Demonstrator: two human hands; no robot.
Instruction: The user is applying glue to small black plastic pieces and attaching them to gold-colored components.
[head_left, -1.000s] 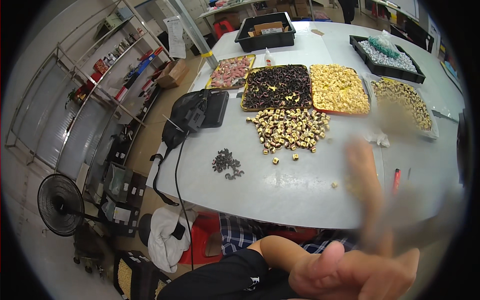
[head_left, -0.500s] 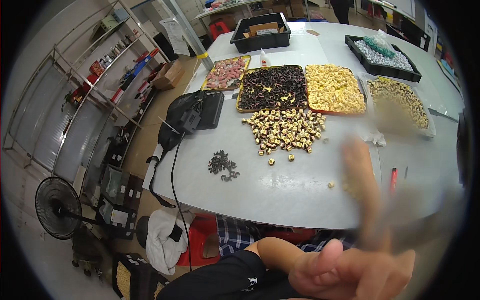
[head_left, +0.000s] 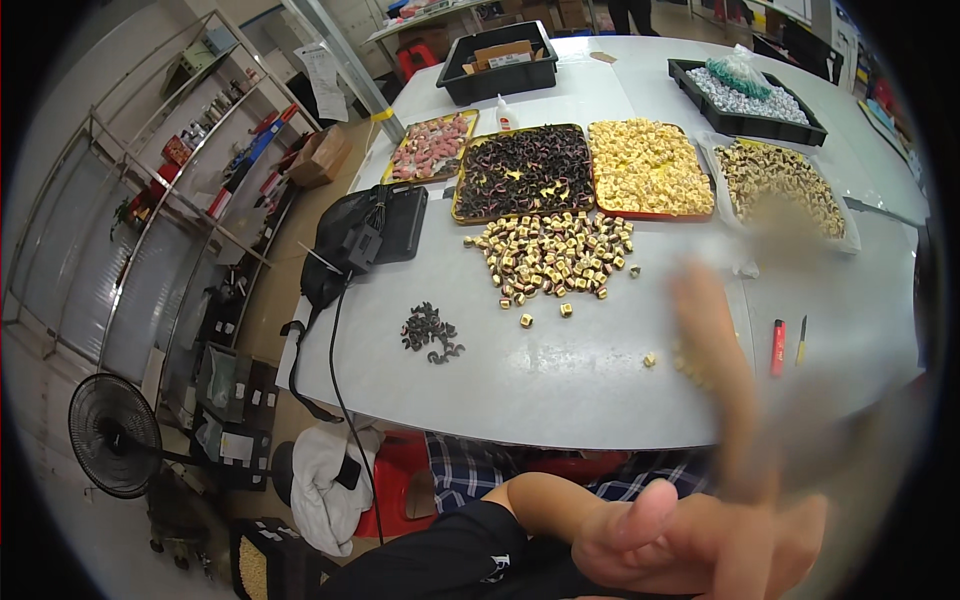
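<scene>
Cannot make out through the blur how far open the right hand is, or its hold; nor the left hand's, with thumb raised and fingers partly covered by the right forearm. Left of that forearm, a single cream piece; farther left, heaped two-tone cubes. Beyond, black curved pieces and pale pieces trayed separately, probably to avoid mixing.

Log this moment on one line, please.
left hand: lower frame, holding unclear | right hand: blurred, holding unclear | worktable: cream-and-dark cube pile centre, black curved-piece pile left
</scene>
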